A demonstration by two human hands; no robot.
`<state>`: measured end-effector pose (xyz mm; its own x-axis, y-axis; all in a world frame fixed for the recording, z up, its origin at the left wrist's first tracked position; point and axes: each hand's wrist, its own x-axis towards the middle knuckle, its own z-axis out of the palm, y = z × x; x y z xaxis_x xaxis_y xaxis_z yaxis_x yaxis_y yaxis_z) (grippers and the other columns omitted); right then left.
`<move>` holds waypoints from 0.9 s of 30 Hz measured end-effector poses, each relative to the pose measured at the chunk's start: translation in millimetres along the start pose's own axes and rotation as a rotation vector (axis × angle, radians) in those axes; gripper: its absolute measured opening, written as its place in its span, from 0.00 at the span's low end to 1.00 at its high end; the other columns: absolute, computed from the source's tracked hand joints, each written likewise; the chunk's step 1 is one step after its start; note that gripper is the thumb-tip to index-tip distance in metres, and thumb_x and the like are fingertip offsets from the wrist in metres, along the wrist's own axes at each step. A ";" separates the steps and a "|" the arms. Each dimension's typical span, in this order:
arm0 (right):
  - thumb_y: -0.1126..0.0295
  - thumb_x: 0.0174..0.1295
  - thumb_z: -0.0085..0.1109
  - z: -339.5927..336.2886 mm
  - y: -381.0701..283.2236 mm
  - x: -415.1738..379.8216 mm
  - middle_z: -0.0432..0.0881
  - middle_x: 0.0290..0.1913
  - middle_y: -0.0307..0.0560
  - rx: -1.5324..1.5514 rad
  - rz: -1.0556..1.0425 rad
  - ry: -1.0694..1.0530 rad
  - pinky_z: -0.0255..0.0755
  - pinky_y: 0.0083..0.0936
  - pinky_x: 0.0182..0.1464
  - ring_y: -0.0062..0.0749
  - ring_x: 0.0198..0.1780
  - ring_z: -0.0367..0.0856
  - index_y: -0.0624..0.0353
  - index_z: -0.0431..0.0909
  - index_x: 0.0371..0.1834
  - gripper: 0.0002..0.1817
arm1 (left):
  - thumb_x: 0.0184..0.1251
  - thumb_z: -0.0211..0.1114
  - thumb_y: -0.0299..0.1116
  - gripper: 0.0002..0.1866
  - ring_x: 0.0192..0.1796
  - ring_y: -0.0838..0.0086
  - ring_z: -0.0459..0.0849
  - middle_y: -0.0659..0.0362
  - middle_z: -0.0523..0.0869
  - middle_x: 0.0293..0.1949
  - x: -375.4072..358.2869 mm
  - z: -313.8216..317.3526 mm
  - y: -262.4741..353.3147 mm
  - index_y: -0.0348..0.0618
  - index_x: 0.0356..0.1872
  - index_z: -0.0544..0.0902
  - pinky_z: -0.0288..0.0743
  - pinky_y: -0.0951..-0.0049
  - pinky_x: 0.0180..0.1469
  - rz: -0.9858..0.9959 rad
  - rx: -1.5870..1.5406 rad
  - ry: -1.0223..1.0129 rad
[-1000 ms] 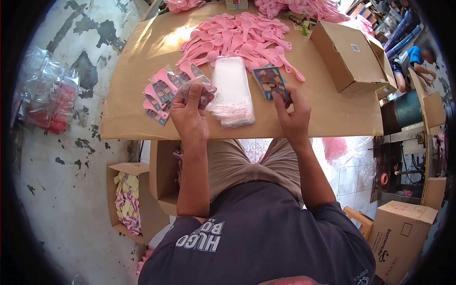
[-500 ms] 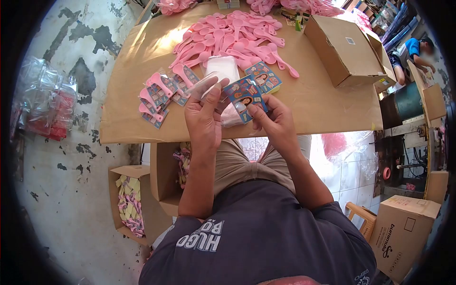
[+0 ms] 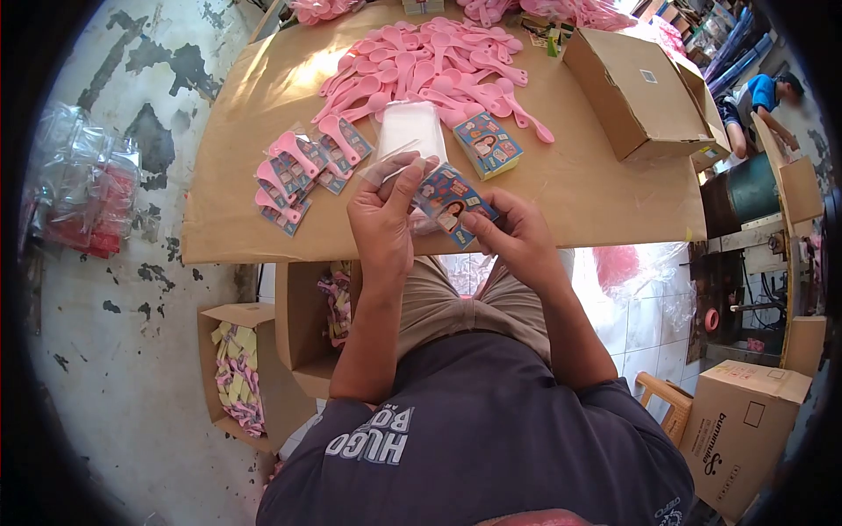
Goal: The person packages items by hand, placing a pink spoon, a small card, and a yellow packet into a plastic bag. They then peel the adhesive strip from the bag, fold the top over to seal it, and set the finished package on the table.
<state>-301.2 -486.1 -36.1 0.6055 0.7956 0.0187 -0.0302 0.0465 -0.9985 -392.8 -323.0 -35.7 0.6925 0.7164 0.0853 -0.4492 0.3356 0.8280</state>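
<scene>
A clear plastic bag (image 3: 386, 168) is pinched between the thumb and fingers of my left hand (image 3: 383, 210). My right hand (image 3: 516, 235) grips a blue printed card (image 3: 452, 203), whose left corner meets the bag. Just beyond my hands lies a stack of clear bags (image 3: 410, 131). To its right sits a stack of blue cards (image 3: 488, 145) with yellowish edges. Left of my hands, several packed pink spoons with cards (image 3: 298, 167) overlap on the table. A large heap of loose pink spoons (image 3: 421, 66) covers the table farther back.
The brown table (image 3: 614, 206) bears a cardboard box (image 3: 636, 92) at the right. Open boxes with wrapped pieces (image 3: 239, 377) stand below left. A closed carton (image 3: 745, 434) and a stool (image 3: 667, 403) are lower right. Another person (image 3: 761, 101) is at the far right.
The card in my right hand has moved down and toward me, uncovering the card stack. My left hand has shifted slightly right and down with the bag.
</scene>
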 end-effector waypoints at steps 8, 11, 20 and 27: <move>0.64 0.74 0.65 -0.6 -4.7 -6.2 0.82 0.32 0.33 0.114 0.030 0.013 0.71 0.13 0.30 0.11 0.28 0.77 0.63 0.82 0.48 0.12 | 0.78 0.64 0.28 0.15 0.52 0.59 0.92 0.41 0.90 0.49 -0.7 0.4 9.4 0.30 0.59 0.79 0.89 0.65 0.54 0.058 -0.032 0.058; 0.64 0.75 0.65 3.8 -2.3 -5.1 0.83 0.32 0.34 0.146 0.003 0.050 0.72 0.14 0.31 0.12 0.28 0.78 0.63 0.81 0.47 0.12 | 0.78 0.64 0.28 0.17 0.53 0.59 0.91 0.41 0.90 0.49 -2.2 1.2 7.8 0.30 0.61 0.77 0.89 0.64 0.54 0.045 -0.037 0.035; 0.65 0.74 0.65 12.3 -0.5 -4.3 0.83 0.31 0.35 0.170 0.020 0.054 0.74 0.14 0.31 0.13 0.28 0.79 0.63 0.81 0.46 0.11 | 0.78 0.64 0.27 0.18 0.56 0.63 0.90 0.42 0.89 0.52 -7.5 7.5 6.2 0.32 0.63 0.77 0.89 0.68 0.52 0.019 -0.031 -0.021; 0.66 0.74 0.66 5.7 -4.6 -0.7 0.81 0.30 0.34 0.131 0.034 -0.014 0.71 0.14 0.31 0.11 0.28 0.77 0.63 0.81 0.46 0.10 | 0.76 0.67 0.26 0.16 0.42 0.77 0.91 0.49 0.92 0.45 -13.5 8.1 4.0 0.32 0.60 0.80 0.87 0.76 0.45 -0.037 -0.003 -0.076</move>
<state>-306.0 -483.5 -31.3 0.5915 0.8062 -0.0135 -0.1550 0.0973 -0.9831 -399.4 -336.3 -29.1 0.7496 0.6547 0.0969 -0.4239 0.3625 0.8300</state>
